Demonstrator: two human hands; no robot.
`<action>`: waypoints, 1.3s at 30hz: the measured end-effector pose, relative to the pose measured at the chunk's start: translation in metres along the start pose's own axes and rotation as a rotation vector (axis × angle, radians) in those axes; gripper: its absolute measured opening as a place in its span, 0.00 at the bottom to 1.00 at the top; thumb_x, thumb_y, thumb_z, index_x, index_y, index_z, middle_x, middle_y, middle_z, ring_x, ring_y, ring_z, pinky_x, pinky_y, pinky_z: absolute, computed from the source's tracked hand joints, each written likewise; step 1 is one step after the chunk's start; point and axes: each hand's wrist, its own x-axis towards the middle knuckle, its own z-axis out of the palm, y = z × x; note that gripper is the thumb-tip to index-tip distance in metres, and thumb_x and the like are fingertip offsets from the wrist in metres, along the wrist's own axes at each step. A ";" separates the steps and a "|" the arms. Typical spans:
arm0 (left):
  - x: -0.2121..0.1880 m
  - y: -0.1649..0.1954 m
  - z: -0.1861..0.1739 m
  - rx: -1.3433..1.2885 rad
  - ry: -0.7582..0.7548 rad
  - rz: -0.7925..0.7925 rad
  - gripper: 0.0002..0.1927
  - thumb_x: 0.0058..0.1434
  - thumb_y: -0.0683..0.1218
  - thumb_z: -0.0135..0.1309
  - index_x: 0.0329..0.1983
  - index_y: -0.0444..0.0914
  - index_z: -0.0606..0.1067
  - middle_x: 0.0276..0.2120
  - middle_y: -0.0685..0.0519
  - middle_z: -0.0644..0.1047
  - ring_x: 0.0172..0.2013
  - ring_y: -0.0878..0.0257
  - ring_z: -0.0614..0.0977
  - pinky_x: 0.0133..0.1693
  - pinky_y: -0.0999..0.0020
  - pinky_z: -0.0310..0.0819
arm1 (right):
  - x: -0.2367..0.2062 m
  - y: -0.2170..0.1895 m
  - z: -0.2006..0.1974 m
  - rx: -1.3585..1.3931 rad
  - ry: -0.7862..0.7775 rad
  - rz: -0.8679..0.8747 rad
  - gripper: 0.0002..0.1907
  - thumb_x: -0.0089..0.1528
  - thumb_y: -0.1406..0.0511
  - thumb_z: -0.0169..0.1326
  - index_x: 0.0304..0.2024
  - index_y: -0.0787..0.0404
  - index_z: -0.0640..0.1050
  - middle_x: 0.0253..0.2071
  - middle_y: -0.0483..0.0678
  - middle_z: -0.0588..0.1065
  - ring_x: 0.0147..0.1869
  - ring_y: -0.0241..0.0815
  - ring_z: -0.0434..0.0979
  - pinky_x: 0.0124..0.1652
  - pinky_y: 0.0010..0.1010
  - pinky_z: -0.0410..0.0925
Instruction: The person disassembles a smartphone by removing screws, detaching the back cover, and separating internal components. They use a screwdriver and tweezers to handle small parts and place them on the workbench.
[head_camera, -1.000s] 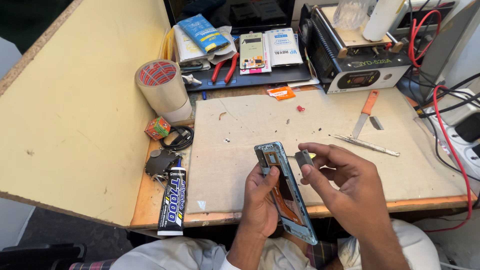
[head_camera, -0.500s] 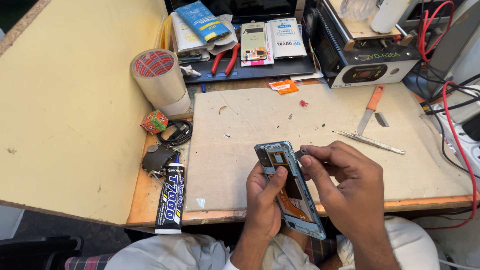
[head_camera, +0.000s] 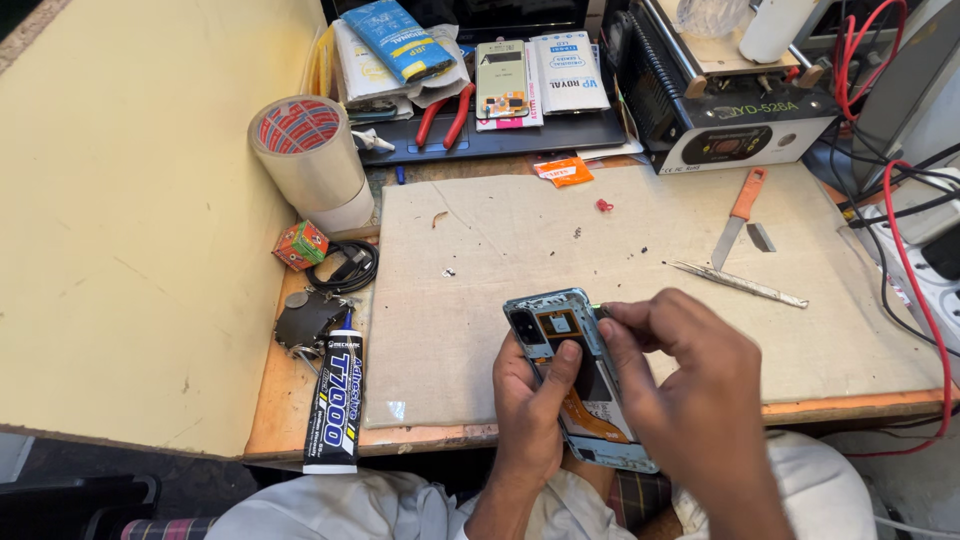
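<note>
An opened phone (head_camera: 560, 335) with its back off shows a camera block, an orange flex cable and a dark battery. My left hand (head_camera: 530, 415) grips it from below, the thumb lying across its middle. My right hand (head_camera: 690, 385) rests over the phone's right edge, its fingertips pinched at the upper right corner. Whether something small sits between those fingertips I cannot tell. The phone is held tilted above the front edge of a beige work mat (head_camera: 480, 260).
On the mat lie metal tweezers (head_camera: 735, 283) and an orange-handled blade (head_camera: 737, 215). A black glue tube (head_camera: 338, 400), a coiled cable (head_camera: 345, 265), a tape roll (head_camera: 305, 160) and red pliers (head_camera: 445, 115) sit left and back. A heating machine (head_camera: 730, 100) and cables (head_camera: 900, 200) stand at the right.
The phone has swung from steeply tilted to flatter and shifted right. My right hand came down onto its upper right corner. The view dipped towards the desk.
</note>
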 end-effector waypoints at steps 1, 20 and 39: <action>-0.001 -0.001 0.000 0.018 -0.001 0.006 0.13 0.67 0.45 0.59 0.49 0.32 0.73 0.39 0.50 0.81 0.39 0.67 0.81 0.43 0.70 0.77 | 0.004 0.005 -0.003 0.118 -0.064 0.082 0.04 0.58 0.72 0.61 0.35 0.69 0.82 0.28 0.49 0.80 0.32 0.33 0.81 0.34 0.26 0.73; -0.003 -0.007 -0.007 0.050 -0.044 0.044 0.17 0.66 0.46 0.59 0.52 0.32 0.72 0.41 0.49 0.80 0.42 0.66 0.80 0.47 0.69 0.77 | 0.006 0.041 -0.005 0.369 -0.309 0.202 0.04 0.60 0.70 0.60 0.33 0.68 0.81 0.28 0.46 0.80 0.34 0.32 0.78 0.36 0.27 0.71; -0.003 -0.011 -0.017 -0.170 -0.042 -0.052 0.17 0.65 0.43 0.60 0.54 0.31 0.71 0.44 0.49 0.79 0.45 0.65 0.79 0.51 0.68 0.74 | -0.005 0.015 -0.005 -0.021 -0.184 0.093 0.05 0.56 0.68 0.62 0.31 0.66 0.82 0.26 0.43 0.79 0.25 0.33 0.76 0.28 0.28 0.67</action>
